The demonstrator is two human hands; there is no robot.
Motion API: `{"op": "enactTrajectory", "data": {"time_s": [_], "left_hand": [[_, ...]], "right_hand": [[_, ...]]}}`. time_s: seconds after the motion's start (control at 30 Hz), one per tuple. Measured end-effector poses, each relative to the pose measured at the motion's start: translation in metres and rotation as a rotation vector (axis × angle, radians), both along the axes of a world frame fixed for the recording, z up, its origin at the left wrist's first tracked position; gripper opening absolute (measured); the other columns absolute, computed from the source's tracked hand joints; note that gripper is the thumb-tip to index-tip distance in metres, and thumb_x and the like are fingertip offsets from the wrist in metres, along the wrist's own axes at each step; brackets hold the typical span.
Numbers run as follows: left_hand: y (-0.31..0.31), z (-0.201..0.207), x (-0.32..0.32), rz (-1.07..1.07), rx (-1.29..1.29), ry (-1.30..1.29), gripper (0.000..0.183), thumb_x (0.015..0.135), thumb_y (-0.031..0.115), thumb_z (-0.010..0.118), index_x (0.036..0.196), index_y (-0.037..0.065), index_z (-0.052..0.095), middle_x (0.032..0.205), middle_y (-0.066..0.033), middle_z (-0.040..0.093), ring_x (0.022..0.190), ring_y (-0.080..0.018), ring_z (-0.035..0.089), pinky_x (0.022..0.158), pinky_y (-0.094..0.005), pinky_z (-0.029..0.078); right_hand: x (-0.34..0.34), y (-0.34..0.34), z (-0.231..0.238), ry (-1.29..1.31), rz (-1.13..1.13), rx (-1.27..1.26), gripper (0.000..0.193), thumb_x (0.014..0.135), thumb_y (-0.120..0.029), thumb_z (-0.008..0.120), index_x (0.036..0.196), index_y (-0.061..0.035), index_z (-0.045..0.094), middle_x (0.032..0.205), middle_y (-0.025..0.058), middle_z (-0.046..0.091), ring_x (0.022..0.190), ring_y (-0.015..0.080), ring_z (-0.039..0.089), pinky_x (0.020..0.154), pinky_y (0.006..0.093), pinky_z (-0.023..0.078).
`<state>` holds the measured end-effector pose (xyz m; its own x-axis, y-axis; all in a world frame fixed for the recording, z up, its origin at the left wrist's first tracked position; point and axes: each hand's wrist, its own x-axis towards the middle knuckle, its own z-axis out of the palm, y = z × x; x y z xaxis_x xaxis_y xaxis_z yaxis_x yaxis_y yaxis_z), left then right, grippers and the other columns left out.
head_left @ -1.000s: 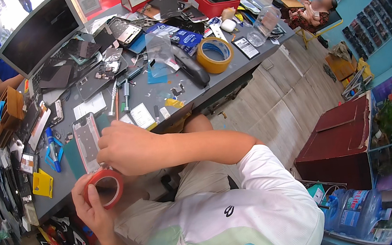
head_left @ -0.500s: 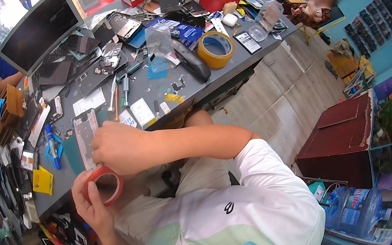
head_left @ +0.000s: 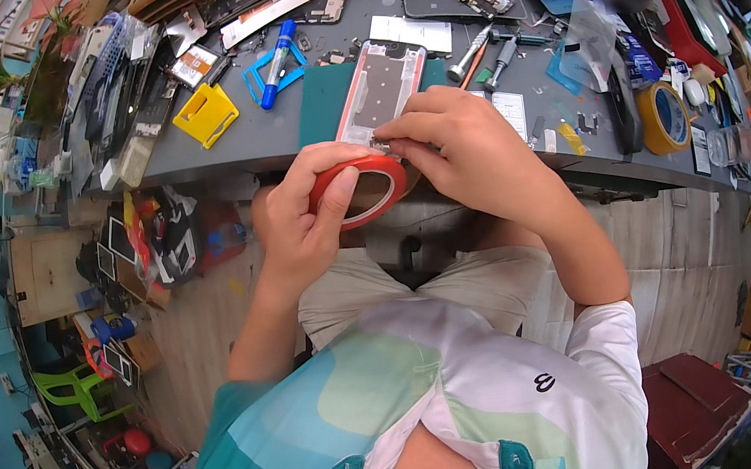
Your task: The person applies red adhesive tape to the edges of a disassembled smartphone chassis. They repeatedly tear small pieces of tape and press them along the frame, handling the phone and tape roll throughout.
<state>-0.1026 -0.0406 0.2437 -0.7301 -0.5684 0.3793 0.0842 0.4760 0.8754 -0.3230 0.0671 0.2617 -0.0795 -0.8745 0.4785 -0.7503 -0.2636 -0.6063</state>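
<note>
A roll of red tape (head_left: 398, 179) hangs below the desk's front edge, gripped between the thumb and fingers of my left hand (head_left: 295, 198). Just beyond it lies a phone frame (head_left: 386, 79) with red edges and a grey inner plate, on a green mat (head_left: 317, 108). My right hand (head_left: 468, 140) has its thumb and fingertips pinched together at the phone frame's near end, close to the roll. Whatever sits between those fingertips is too small to make out. Fingers of both hands cover part of the frame's near end.
Right of the phone frame lie screwdrivers (head_left: 472, 53) and a white card (head_left: 509, 112). Left are a blue marker (head_left: 279, 64) and a yellow holder (head_left: 206, 116). A yellow tape roll (head_left: 664, 117) stands at the right, and phone parts crowd the back. The desk edge (head_left: 194, 175) runs before me.
My view has swung round, so the desk now lies straight across the top. My right fingers are at the phone frame's near end; the left hand still holds the red tape roll.
</note>
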Motion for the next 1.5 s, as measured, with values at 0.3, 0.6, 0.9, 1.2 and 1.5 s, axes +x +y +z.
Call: {"op": "enactTrajectory", "data": {"time_s": [0.3, 0.6, 0.9, 1.2, 1.5], "left_hand": [[-0.003, -0.004, 0.001, 0.049, -0.063, -0.021, 0.018, 0.111, 0.009, 0.067, 0.125, 0.001, 0.074, 0.11, -0.0096, 0.084, 0.092, -0.015, 0.08, 0.081, -0.0273, 0.062], [-0.004, 0.001, 0.008, 0.001, 0.102, -0.089, 0.023, 0.113, 0.006, 0.063, 0.132, -0.003, 0.07, 0.129, -0.0166, 0.076, 0.119, -0.0193, 0.074, 0.106, -0.0337, 0.057], [-0.005, 0.015, 0.015, 0.002, 0.105, -0.12, 0.02, 0.108, 0.002, 0.068, 0.127, -0.002, 0.073, 0.126, -0.0165, 0.079, 0.111, -0.0176, 0.077, 0.098, -0.0317, 0.061], [-0.004, 0.015, 0.025, -0.094, 0.168, -0.124, 0.023, 0.101, -0.009, 0.069, 0.124, -0.006, 0.071, 0.122, -0.0198, 0.08, 0.104, -0.0178, 0.079, 0.092, -0.0316, 0.064], [0.004, 0.023, 0.008, 0.032, -0.028, -0.276, 0.026, 0.092, -0.01, 0.071, 0.116, -0.003, 0.075, 0.106, -0.0108, 0.079, 0.09, -0.0117, 0.075, 0.078, -0.0267, 0.062]], "right_hand": [[-0.003, 0.008, -0.001, -0.01, -0.011, 0.005, 0.015, 0.093, -0.006, 0.076, 0.105, -0.0006, 0.083, 0.092, 0.0134, 0.075, 0.092, 0.0354, 0.07, 0.084, 0.0479, 0.057], [-0.005, 0.013, 0.005, -0.037, -0.029, 0.017, 0.015, 0.094, -0.004, 0.077, 0.107, -0.0019, 0.082, 0.094, 0.0121, 0.076, 0.09, 0.0336, 0.069, 0.08, 0.0446, 0.057], [-0.013, 0.028, 0.003, -0.257, -0.221, 0.026, 0.021, 0.099, -0.003, 0.077, 0.119, -0.001, 0.08, 0.093, 0.0121, 0.073, 0.075, 0.0214, 0.068, 0.072, 0.0334, 0.057], [-0.012, 0.032, -0.024, -0.098, -0.475, -0.141, 0.025, 0.1, 0.002, 0.073, 0.124, -0.002, 0.076, 0.1, 0.0124, 0.073, 0.082, 0.0233, 0.07, 0.076, 0.036, 0.057], [-0.016, 0.027, -0.039, 0.261, -0.524, -0.175, 0.03, 0.093, 0.003, 0.077, 0.121, -0.0077, 0.079, 0.121, 0.0113, 0.072, 0.099, 0.0304, 0.069, 0.08, 0.0428, 0.056]]}}
